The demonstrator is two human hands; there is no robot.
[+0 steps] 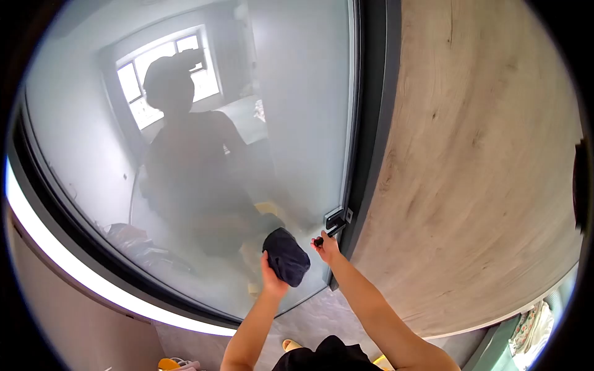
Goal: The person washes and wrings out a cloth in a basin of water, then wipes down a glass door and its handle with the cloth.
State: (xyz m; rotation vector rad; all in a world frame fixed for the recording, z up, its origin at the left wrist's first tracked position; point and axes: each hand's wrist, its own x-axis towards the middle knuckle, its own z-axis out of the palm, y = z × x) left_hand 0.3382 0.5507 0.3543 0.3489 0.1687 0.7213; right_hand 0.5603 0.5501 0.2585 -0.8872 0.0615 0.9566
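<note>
My left hand (272, 274) holds a dark navy folded cloth item (286, 256) in front of a frosted glass door (303, 123). To its right, my right hand (327, 247) has its fingers closed round the end of a black door handle (335, 227), which is mounted at the door's right edge. The glass shows a dark reflection of a person and a bright window.
A black frame (371, 111) borders the glass, with a wood-grain panel (476, 154) to its right. Below are a grey floor (204, 343), a yellow slipper (290, 344) and a yellow item (168, 364). Patterned fabric (527, 328) lies at lower right.
</note>
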